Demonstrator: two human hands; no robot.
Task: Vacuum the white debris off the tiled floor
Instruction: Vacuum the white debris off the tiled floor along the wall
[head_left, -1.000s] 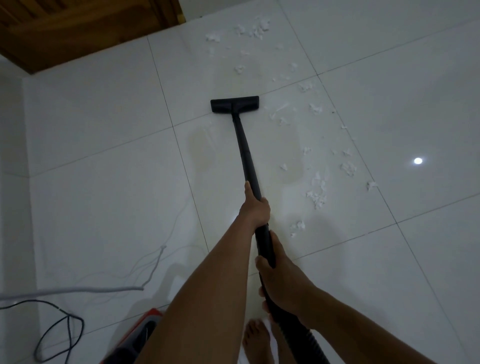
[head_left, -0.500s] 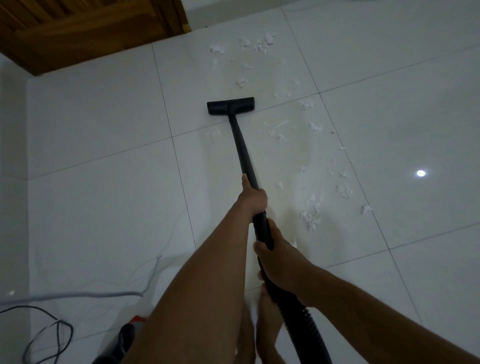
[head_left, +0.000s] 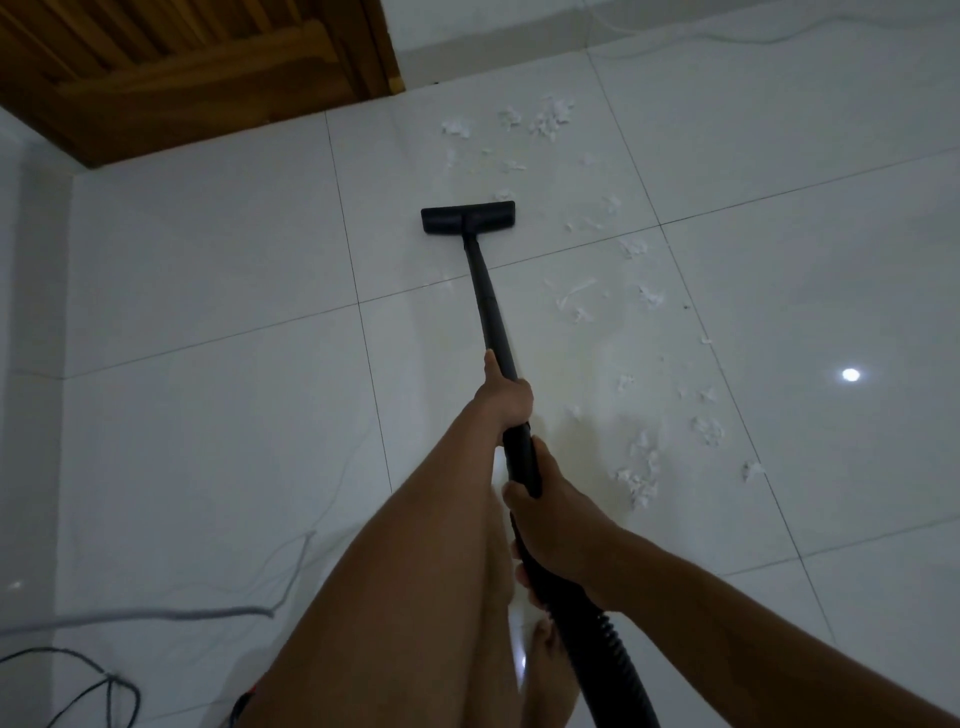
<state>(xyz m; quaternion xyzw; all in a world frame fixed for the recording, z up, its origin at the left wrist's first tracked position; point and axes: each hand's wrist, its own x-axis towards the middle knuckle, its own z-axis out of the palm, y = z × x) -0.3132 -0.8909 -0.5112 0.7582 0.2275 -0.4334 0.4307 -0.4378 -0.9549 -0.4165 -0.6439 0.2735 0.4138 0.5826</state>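
Observation:
A black vacuum wand (head_left: 488, 301) runs away from me to its flat black floor head (head_left: 468, 217), which rests on the white tiled floor (head_left: 208, 291). My left hand (head_left: 505, 399) grips the wand higher up. Lower down, my right hand (head_left: 551, 525) grips it where the ribbed hose (head_left: 602, 654) begins. White debris (head_left: 550, 122) lies scattered beyond the head and in a band to its right, with another clump (head_left: 640, 480) near my right hand. A few flakes touch the head's far edge.
A wooden door (head_left: 197, 67) stands at the far left by the wall. A grey cord (head_left: 156, 613) and a black cable (head_left: 93, 686) trail over the floor at the lower left. My bare foot (head_left: 550, 670) is beneath the hose. A light reflection (head_left: 850, 374) glints on the right.
The floor head has slid forward over the tile joint toward the far debris patch. The view has tilted up, showing more of the door.

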